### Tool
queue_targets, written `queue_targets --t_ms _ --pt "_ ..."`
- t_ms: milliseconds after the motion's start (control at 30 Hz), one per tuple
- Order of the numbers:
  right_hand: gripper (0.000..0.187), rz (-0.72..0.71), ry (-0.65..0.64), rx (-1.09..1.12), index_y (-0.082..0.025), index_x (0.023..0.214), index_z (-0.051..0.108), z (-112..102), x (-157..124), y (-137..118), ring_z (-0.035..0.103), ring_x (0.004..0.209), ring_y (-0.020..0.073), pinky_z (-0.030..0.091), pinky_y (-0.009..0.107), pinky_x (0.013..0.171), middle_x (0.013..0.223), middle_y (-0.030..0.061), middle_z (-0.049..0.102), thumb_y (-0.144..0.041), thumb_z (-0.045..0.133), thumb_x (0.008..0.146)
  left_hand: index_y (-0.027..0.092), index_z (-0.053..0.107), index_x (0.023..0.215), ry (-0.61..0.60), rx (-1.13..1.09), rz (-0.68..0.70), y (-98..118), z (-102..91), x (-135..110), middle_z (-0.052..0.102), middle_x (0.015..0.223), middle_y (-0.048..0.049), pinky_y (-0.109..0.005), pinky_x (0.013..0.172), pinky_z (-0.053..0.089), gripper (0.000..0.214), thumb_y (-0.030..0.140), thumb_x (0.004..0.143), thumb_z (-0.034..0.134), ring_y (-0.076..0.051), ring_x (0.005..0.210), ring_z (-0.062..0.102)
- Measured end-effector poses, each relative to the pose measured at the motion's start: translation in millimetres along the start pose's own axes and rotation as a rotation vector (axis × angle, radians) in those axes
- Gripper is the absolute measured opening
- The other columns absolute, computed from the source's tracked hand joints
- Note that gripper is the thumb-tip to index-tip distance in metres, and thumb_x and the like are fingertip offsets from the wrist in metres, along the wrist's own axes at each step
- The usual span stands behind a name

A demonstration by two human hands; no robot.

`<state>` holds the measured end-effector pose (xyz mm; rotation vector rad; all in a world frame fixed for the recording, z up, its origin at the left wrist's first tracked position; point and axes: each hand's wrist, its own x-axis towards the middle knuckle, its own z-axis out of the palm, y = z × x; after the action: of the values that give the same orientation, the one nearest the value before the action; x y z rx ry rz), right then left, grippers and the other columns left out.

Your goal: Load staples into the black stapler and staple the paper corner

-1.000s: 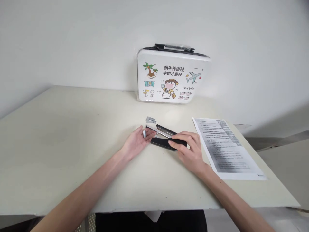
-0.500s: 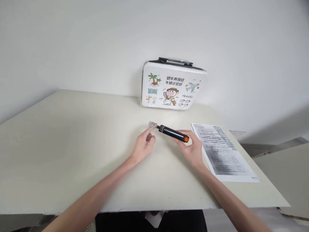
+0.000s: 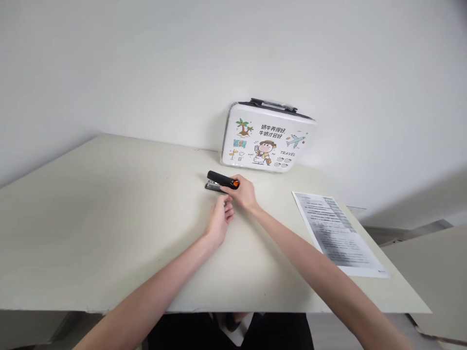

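A black stapler with an orange piece at its rear end is at the middle of the table, side-on to me, its jaws apart at the left. My right hand is closed around the stapler's rear, thumb on the near side. Just below and in front of the stapler is my left hand, with its fingers curled in and the thumb against them. A small greyish spot shows between those fingertips, too small to name.
A white case with cartoon prints and a black handle leans against the wall behind the stapler. On the right lies a printed sheet of paper near the table's right edge. The table ends just before my lap.
The stapler has moved left, turned side-on and been lowered towards the table in my right hand. My left hand has drawn back from its front end, and its pointing index finger has curled in.
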<state>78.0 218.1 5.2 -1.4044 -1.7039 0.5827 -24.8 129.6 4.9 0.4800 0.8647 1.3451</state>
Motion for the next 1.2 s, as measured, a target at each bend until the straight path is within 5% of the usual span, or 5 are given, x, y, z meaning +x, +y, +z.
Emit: queue_targets --t_ms 200,367,500,1067,1200 --pt "0.028 -0.048 -0.046 -0.051 -0.023 0.102 0.069 23.5 17.9 -3.2 0.072 0.094 0.0257 0.055 0.040 0.089 0.103 0.0060 0.079 -0.039 0.082 0.082 0.018 0.056 0.075 0.023 -0.158 -0.081 6.8 -2.2 8.9 0.033 0.058 0.0081 -0.021 0.047 0.031 0.030 0.036 0.099 0.053 -0.008 0.045 0.030" --pt "0.026 -0.330 0.042 -0.010 -0.024 0.117 0.067 -16.4 -9.2 -7.9 0.067 0.120 0.0260 0.048 0.044 0.108 0.124 0.0083 0.075 -0.043 0.061 0.101 0.013 0.067 0.088 0.018 -0.231 -0.124 7.9 1.2 8.2 0.065 0.076 -0.0092 -0.028 0.070 0.055 0.043 0.038 0.107 0.037 -0.018 0.072 0.067" --pt "0.023 -0.441 -0.075 -0.164 -0.025 0.110 0.070 -48.0 -49.0 -6.2 0.062 0.126 0.0296 0.046 0.049 0.110 0.131 0.0102 0.070 -0.039 0.076 0.093 0.011 0.073 0.102 -0.130 -0.238 -0.211 5.8 7.1 4.1 0.076 0.097 -0.0170 -0.038 0.090 0.059 0.047 0.043 0.107 0.039 -0.028 0.097 0.073" --pt "0.010 -0.130 0.073 0.118 -0.028 0.095 0.073 -133.0 -138.3 22.2 0.072 0.109 0.0235 0.054 0.044 0.103 0.114 0.0033 0.077 -0.037 0.074 0.095 0.011 0.042 0.160 -0.838 0.133 -0.638 -8.7 35.6 -14.4 0.060 0.150 -0.0218 -0.053 0.127 0.026 0.082 0.071 0.107 0.030 -0.035 0.148 0.050" --pt "0.019 -0.009 0.112 0.142 -0.027 0.094 0.074 -185.4 -140.0 52.9 0.076 0.093 0.0222 0.059 0.038 0.089 0.097 0.0019 0.080 -0.045 0.071 0.095 0.013 0.040 0.161 -0.883 0.198 -0.677 -9.5 33.5 -11.9 0.060 0.151 -0.0232 -0.059 0.127 0.019 0.086 0.077 0.103 0.032 -0.039 0.147 0.050"
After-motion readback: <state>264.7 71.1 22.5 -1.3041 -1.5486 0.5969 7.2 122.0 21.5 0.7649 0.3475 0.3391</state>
